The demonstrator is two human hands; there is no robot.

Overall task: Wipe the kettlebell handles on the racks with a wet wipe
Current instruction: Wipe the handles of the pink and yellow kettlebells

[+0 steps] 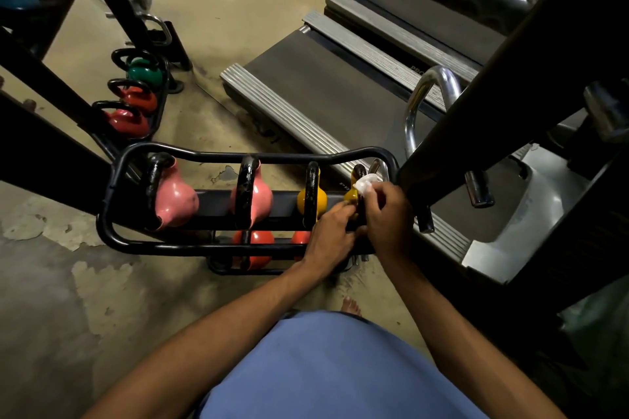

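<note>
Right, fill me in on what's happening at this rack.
A person is wiping the end yellow kettlebell on the top row of the rack. The right hand pinches a white wet wipe against its dark handle, while the left hand grips the kettlebell lower down. Two pink kettlebells and another yellow one sit to the left.

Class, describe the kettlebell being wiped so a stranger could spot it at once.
Find the black rack beside the treadmill. On its upper row, pass two pink kettlebells and one yellow. The last yellow kettlebell, at the right end, alone has the right hand holding a white wipe to its handle.
</note>
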